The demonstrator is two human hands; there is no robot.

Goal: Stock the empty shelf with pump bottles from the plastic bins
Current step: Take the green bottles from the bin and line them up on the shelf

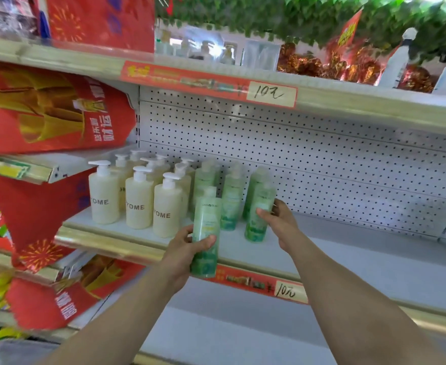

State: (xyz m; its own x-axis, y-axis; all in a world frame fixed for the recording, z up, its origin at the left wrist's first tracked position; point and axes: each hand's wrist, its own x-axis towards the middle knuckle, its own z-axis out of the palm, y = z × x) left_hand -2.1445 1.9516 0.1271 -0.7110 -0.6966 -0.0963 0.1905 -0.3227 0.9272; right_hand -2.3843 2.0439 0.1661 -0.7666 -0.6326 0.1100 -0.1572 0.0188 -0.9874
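Observation:
My left hand grips a green bottle, held upright just in front of the shelf's front edge. My right hand is wrapped around a second green bottle that stands on the white shelf board. Two more green bottles stand behind and between these. To the left, several cream pump bottles with white pumps stand in rows on the same shelf. The plastic bins are out of view.
The shelf right of the green bottles is bare, backed by white pegboard. Red price strips marked 10 run along the shelf edges. Red gift bags fill the bay to the left. Bottles and red foil decorations sit on the top shelf.

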